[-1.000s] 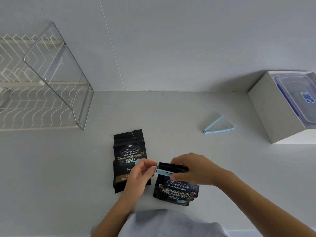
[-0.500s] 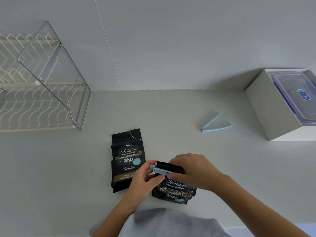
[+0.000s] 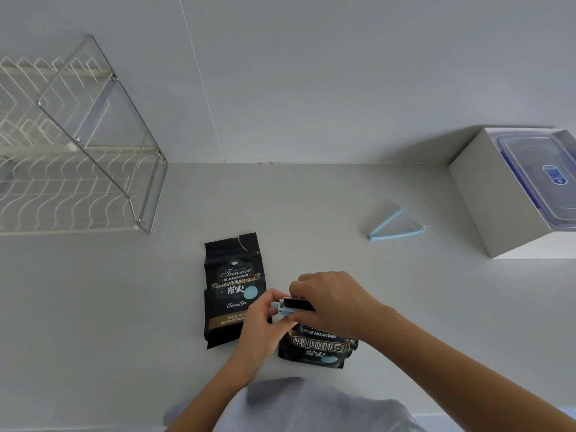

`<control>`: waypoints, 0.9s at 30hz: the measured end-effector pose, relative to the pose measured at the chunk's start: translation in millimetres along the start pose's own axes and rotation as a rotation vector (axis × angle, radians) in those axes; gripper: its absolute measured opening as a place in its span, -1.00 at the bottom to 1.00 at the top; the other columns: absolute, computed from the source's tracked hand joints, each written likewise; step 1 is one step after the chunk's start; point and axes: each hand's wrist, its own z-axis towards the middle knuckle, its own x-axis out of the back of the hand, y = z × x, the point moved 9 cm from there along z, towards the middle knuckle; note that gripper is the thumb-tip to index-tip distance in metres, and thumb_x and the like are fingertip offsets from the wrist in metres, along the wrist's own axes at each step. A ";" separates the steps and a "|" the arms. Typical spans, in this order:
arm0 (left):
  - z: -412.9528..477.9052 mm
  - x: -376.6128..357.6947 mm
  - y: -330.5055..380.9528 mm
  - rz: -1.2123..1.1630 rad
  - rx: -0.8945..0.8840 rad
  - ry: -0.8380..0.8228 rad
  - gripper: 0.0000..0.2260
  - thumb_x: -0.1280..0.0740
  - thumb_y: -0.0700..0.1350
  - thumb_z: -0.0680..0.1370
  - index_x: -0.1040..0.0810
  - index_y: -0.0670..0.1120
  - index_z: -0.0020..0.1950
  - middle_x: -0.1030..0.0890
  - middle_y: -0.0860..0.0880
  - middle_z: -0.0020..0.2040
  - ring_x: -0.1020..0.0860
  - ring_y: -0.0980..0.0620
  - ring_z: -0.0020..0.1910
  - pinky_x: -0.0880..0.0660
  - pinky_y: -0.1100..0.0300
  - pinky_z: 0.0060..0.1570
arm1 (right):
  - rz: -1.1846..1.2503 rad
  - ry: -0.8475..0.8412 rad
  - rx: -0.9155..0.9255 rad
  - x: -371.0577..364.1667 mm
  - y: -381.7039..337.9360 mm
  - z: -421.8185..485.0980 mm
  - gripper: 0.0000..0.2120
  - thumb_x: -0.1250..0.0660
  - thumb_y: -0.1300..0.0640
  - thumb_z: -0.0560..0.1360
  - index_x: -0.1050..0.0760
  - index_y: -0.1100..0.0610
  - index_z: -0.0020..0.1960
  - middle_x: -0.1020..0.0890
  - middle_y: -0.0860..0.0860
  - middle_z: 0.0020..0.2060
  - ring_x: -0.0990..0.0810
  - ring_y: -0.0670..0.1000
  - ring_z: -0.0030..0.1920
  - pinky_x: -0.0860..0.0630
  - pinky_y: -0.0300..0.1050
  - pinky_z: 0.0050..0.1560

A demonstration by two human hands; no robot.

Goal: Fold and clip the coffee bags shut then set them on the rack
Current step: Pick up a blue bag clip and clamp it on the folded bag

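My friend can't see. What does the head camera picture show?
Two hands, left and right, press a blue clip onto a folded black coffee bag. Another bag lies flat beside it; a spare clip and wire rack sit farther off.

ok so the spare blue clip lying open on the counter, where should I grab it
Take the spare blue clip at its joined tip on the left, coming from above with the right hand. It lies flat in an open V, and both arms meet there, so the fingers pinch one narrow point.

Bare forearms, no sleeves in view; grey garment [image 3: 311, 406] at the torso.
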 end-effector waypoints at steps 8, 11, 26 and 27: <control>1.2 5.1 -0.7 0.064 0.003 -0.007 -0.79 -0.44 -0.25 0.40 -0.48 -0.06 -0.04 -0.65 0.01 -0.25 -0.60 0.14 -0.27 -0.56 0.30 -0.25 | 0.024 0.034 0.064 -0.1 -5.4 3.4 -0.77 -0.21 -0.16 0.50 -0.43 -0.01 -0.04 -0.36 -0.15 -0.28 -0.39 -0.03 -0.32 -0.30 -0.14 -0.36; 0.3 7.8 1.5 0.095 0.000 -0.033 -0.75 -0.45 -0.19 0.40 -0.47 0.00 -0.02 -0.65 0.04 -0.18 -0.62 0.14 -0.19 -0.58 0.28 -0.16 | 0.007 0.032 0.093 -0.6 -9.3 5.9 -0.81 -0.16 -0.13 0.51 -0.42 -0.03 -0.04 -0.39 -0.14 -0.30 -0.40 -0.02 -0.32 -0.31 -0.12 -0.38; -10.3 33.6 -6.1 -0.121 -0.006 0.172 -0.88 -0.32 -0.23 0.52 -0.64 -0.07 -0.07 -0.69 0.00 -0.18 -0.62 0.13 -0.14 -0.54 0.34 -0.09 | 0.021 0.083 0.089 -7.1 -7.3 5.8 -0.80 -0.13 -0.11 0.56 -0.41 -0.01 -0.08 -0.41 -0.10 -0.21 -0.38 -0.03 -0.30 -0.29 -0.13 -0.37; -9.6 30.9 -3.4 -0.106 -0.020 0.163 -0.88 -0.31 -0.21 0.53 -0.63 -0.08 -0.06 -0.68 -0.01 -0.17 -0.61 0.13 -0.14 -0.54 0.34 -0.09 | 0.021 0.090 0.085 -6.5 -6.8 5.7 -0.79 -0.13 -0.11 0.56 -0.41 0.00 -0.09 -0.40 -0.10 -0.22 -0.34 -0.05 -0.31 -0.28 -0.14 -0.37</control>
